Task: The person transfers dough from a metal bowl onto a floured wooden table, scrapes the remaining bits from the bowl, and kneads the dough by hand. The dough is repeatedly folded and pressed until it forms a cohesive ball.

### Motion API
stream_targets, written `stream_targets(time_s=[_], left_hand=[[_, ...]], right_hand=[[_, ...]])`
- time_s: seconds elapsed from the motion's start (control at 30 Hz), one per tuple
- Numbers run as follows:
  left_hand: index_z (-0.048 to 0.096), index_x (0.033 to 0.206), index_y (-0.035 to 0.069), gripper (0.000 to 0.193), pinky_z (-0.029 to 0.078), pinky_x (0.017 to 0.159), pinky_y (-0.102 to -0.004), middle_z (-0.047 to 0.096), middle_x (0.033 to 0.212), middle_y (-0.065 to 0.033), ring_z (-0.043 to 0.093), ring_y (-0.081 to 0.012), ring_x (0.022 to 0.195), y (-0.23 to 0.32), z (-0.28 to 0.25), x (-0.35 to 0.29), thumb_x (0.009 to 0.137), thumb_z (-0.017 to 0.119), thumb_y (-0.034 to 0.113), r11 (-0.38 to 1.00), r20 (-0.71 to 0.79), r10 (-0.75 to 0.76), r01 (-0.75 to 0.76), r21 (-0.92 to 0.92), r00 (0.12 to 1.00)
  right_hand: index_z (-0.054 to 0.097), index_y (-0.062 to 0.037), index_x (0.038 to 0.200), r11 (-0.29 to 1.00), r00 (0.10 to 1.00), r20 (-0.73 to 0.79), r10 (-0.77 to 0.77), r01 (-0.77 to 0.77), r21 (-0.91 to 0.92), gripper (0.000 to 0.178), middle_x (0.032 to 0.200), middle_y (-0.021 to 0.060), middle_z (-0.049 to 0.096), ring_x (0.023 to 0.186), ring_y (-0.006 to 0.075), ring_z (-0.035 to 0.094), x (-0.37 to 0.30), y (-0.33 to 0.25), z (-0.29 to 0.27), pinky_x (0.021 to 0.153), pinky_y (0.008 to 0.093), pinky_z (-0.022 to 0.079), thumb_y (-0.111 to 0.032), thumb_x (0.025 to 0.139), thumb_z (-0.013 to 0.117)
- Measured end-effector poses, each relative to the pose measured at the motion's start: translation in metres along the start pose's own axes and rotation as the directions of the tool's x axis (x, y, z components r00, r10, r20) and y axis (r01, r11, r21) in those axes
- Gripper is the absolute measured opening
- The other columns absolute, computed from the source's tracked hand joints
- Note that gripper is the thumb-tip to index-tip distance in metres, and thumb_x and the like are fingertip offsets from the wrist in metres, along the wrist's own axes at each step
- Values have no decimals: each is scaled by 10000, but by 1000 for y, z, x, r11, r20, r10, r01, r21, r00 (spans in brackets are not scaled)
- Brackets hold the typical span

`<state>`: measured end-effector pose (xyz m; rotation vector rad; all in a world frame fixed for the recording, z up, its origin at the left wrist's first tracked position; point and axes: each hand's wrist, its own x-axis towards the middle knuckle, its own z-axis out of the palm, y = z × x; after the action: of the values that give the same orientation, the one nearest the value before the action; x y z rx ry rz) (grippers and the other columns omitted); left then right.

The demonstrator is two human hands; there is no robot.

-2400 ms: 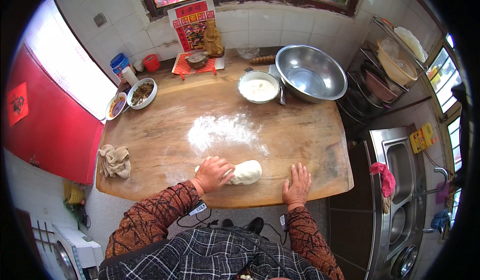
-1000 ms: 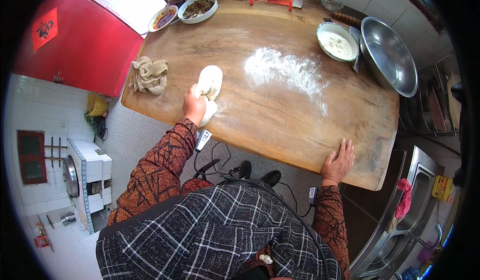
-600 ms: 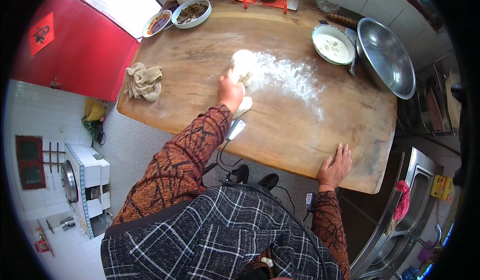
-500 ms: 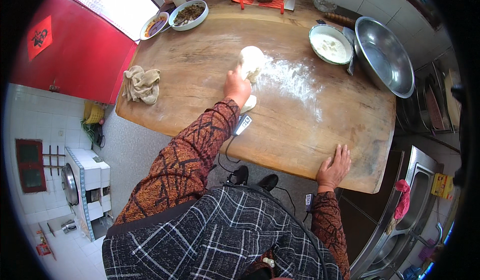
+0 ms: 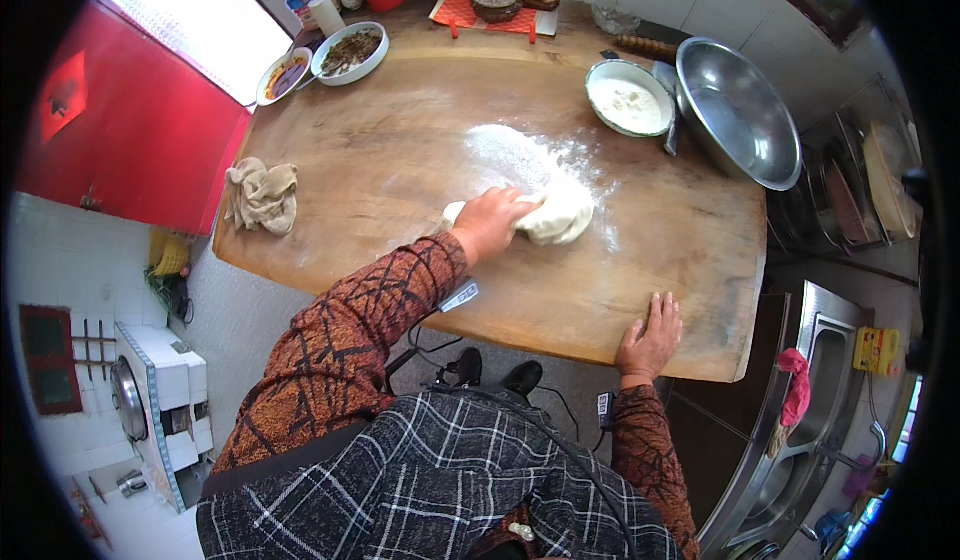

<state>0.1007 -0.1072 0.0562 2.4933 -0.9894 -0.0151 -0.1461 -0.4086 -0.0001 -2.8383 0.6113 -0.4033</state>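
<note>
A smooth lump of white dough lies on the wooden tabletop, just right of a patch of scattered flour. My left hand is closed on its left side, fingers curled over it. A smaller pale piece of dough shows at the other side of that hand; whether the two join is hidden beneath the hand. My right hand rests flat near the table's front right edge, fingers stretched out and holding nothing.
At the back right stand a bowl of flour and a tilted steel basin. Two dishes of food, one a white bowl, sit at the back left. A crumpled beige cloth lies by the left edge. A sink is at right.
The dough lump has moved from beyond the flour's left side to its near right side, with my left hand on it. My right hand stays flat on the table.
</note>
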Motion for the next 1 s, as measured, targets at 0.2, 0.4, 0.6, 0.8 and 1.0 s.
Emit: stream_targets(time_s=[0.2,0.4,0.6,0.8,1.0], left_hand=[[791,1110,103,510,544,972,-469,718,1154,-156,658,-390,1136,-15,-3,16,689,616,-125,984,-64,75,-84,-158,995],[809,960,136,449,494,1062,-449,677,1175,-158,617,-394,1183,-9,-20,53,651,598,-113,969,-251,103,-154,-191,962],[759,935,109,373,410,1163,-387,602,1293,-118,562,-307,1313,-19,13,64,742,605,-171,799,-324,-236,-7,-601,916],[709,1021,123,433,400,1184,-402,539,1379,-118,522,-327,1365,-12,42,37,713,734,-180,824,-231,-188,26,-565,955],[691,1068,124,455,425,1173,-452,511,1410,-158,510,-376,1369,-8,30,17,736,682,-185,878,-226,-40,-74,-474,973]], right_hand=[[591,-144,1489,999,999,18,32,-32,2,640,1615,145,506,1547,349,395,0,-4,-6,1298,542,232,-219,862,695],[607,-150,1471,994,995,-40,88,-85,72,587,1600,111,526,1525,314,425,0,-5,-13,1300,496,251,-213,889,654],[625,-148,1451,994,993,-90,79,-71,84,555,1597,82,534,1513,273,441,-4,-4,-11,1298,476,260,-217,901,646],[621,-146,1455,992,992,-100,78,-67,109,569,1596,89,534,1510,289,443,-4,-5,-11,1291,485,267,-198,890,664],[611,-147,1466,988,994,-74,86,-75,137,578,1607,94,518,1523,305,422,-4,-7,-15,1293,496,264,-198,892,661]])
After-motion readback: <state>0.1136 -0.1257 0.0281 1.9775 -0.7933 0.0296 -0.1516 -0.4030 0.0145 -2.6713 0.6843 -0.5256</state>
